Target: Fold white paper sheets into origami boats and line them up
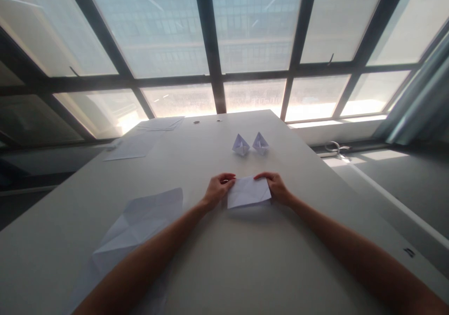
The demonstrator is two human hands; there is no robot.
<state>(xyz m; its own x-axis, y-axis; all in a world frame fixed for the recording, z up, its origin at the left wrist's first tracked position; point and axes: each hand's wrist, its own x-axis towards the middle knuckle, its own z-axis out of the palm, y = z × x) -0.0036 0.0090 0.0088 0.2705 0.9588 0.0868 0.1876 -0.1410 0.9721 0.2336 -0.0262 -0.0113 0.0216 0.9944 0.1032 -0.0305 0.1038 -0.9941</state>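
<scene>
Two folded shapes (241, 145) (260, 144) blocked the way beyond the held paper (248, 191); a creased sheet (138, 219) obstructed the left; rightward, the tabletop (300, 165) allowed passage.

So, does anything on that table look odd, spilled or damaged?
The creased paper, partly hidden behind the left forearm, stands out: it's crossed by fold lines, unlike the flatter sheets farther off at left. Neither the held paper nor the two folded shapes look damaged, and no spill shows.
</scene>
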